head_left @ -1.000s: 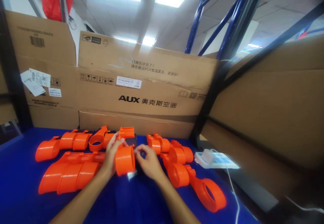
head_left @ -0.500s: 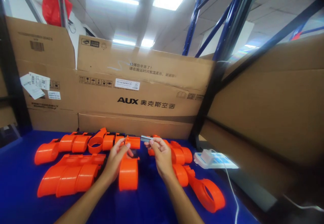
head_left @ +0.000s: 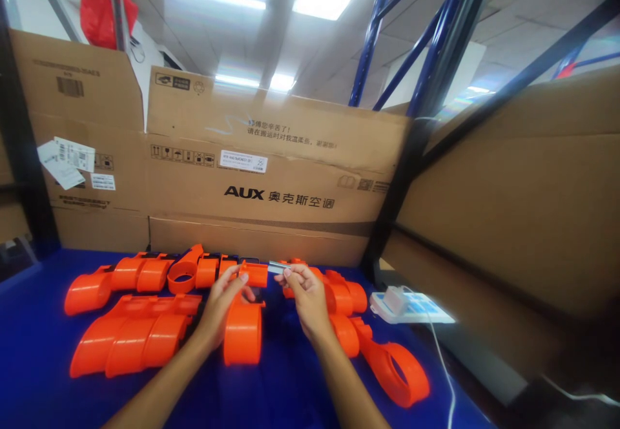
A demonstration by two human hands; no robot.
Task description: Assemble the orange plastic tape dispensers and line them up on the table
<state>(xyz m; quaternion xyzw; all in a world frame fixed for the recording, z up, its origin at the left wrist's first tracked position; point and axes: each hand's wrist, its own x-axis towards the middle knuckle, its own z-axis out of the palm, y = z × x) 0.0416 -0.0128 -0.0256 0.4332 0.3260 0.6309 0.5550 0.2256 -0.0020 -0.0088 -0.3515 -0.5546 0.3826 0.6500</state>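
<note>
Holding silvery strip (head_left: 278, 267) close to orange holder (head_left: 243, 331).
Grasping the orange holder in left hand (head_left: 223, 301), pinching the silvery strip in right hand (head_left: 308, 294), above blue tabletop (head_left: 281, 387).

Silvery piece (head_left: 278, 267) in right hand (head_left: 308, 294)

The rear cardboard panel (head_left: 194, 190) bears the brand marking AUX 奥克斯空调 (head_left: 279, 198), with the notice "师傅您辛苦了!请在搬运时对我温柔些,谢谢您!" (head_left: 290, 134) printed above it. Between these, a white label (head_left: 243, 161) reads "25" at its right end, its remaining characters too small to confirm; handling pictograms (head_left: 183, 156), including upward arrows and an umbrella, stand to its left. On the left cardboard panel (head_left: 111, 138), the print and white stickers (head_left: 68, 161) are illegible.
</note>
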